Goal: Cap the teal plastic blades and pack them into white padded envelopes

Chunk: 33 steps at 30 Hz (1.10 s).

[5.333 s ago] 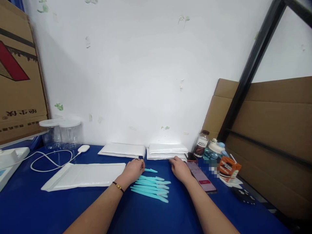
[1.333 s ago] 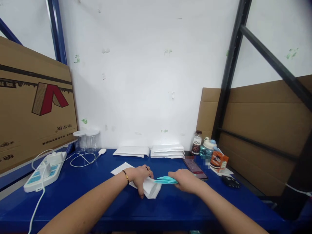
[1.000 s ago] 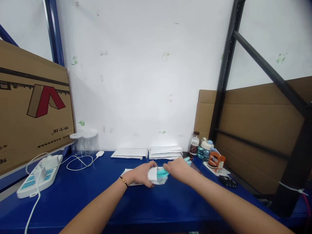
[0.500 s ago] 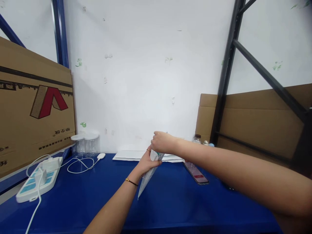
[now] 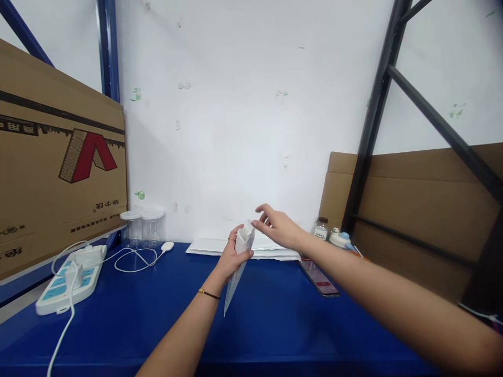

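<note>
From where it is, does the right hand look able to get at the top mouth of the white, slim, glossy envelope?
Probably yes: the right hand, open and seemingly holding nothing, is beside the mouth of the envelope. The left hand holds the envelope below it, and nothing visible blocks the way.

One bare left hand [image 5: 231, 258]; one bare right hand [image 5: 282, 229]; one held glossy white padded envelope [image 5: 245, 238]; flat white envelopes [image 5: 208, 246] behind, too overlapped to count; two clear cylindrical jars with white lids [image 5: 152, 229]; one white rectangular power strip [image 5: 58, 281]; one dark-framed rectangular phone [image 5: 320, 280]; one brown-capped clear bottle [image 5: 320, 229].
</note>
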Each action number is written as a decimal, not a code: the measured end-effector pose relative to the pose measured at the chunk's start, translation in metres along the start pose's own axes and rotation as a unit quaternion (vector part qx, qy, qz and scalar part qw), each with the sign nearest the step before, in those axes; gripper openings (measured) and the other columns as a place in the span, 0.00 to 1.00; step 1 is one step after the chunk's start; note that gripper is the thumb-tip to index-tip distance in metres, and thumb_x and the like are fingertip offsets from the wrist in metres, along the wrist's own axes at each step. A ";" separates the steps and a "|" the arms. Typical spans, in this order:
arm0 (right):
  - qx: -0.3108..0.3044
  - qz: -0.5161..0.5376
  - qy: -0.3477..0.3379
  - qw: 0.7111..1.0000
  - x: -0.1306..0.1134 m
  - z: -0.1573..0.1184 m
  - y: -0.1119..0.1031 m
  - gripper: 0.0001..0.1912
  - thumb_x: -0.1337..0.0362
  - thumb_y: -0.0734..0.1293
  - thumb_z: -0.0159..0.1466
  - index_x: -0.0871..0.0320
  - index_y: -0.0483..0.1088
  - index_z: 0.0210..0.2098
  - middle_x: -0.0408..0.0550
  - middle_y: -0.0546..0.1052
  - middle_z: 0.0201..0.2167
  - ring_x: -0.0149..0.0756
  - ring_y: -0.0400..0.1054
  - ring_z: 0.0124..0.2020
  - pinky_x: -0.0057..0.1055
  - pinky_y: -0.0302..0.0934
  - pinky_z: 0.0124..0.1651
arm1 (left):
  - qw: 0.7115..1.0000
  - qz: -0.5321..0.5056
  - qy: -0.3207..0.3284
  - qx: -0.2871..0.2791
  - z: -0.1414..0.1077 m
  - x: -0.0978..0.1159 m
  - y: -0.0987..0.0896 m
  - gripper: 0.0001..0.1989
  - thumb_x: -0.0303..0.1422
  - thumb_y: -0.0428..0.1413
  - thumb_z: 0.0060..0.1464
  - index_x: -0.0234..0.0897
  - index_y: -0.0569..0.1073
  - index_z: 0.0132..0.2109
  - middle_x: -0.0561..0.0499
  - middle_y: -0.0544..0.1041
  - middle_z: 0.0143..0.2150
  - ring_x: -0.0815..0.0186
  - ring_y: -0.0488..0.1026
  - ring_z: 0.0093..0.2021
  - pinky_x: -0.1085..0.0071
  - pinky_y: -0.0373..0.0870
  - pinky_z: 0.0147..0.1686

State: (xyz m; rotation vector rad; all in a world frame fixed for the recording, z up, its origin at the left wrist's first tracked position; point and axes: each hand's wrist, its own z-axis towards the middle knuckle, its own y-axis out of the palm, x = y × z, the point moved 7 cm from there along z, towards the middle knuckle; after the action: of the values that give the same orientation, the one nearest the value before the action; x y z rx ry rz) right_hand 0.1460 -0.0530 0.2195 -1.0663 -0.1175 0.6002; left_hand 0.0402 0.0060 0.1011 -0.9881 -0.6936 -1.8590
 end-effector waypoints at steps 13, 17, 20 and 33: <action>-0.097 0.068 -0.241 0.963 -0.016 -0.001 0.045 0.15 0.60 0.63 0.60 0.57 0.68 0.46 0.51 0.73 0.43 0.37 0.66 0.44 0.34 0.58 0.49 | 0.978 -0.044 -0.143 -0.142 -0.023 -0.032 -0.016 0.32 0.40 0.61 0.39 0.37 0.65 0.53 0.47 0.72 0.47 0.56 0.67 0.47 0.63 0.61 0.47; -0.142 0.097 -0.175 0.969 -0.005 0.014 0.041 0.28 0.56 0.70 0.52 0.57 0.65 0.51 0.50 0.72 0.44 0.39 0.66 0.44 0.32 0.60 0.44 | 0.975 -0.050 -0.153 -0.153 -0.023 -0.034 -0.021 0.30 0.40 0.60 0.41 0.36 0.66 0.53 0.46 0.73 0.45 0.57 0.69 0.44 0.64 0.63 0.45; -0.197 0.131 -0.115 0.965 0.008 0.018 0.049 0.22 0.55 0.66 0.56 0.58 0.66 0.48 0.47 0.74 0.37 0.36 0.68 0.37 0.28 0.61 0.37 | 0.984 0.029 -0.127 -0.118 -0.018 -0.028 -0.028 0.26 0.41 0.59 0.44 0.35 0.68 0.51 0.46 0.74 0.44 0.57 0.70 0.44 0.64 0.64 0.45; -0.115 0.020 -0.111 0.987 0.024 0.033 0.069 0.18 0.55 0.56 0.64 0.61 0.69 0.28 0.44 0.71 0.19 0.29 0.64 0.22 0.24 0.55 0.28 | 0.987 0.102 -0.125 -0.010 -0.010 -0.041 -0.056 0.24 0.42 0.61 0.42 0.33 0.71 0.45 0.45 0.77 0.41 0.56 0.72 0.42 0.65 0.68 0.42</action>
State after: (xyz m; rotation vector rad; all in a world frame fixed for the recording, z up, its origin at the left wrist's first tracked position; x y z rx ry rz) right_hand 0.1264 0.0087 0.1724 -1.2239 -0.3679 0.7551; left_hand -0.0019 0.0420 0.0571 -1.2717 -0.6940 -1.5828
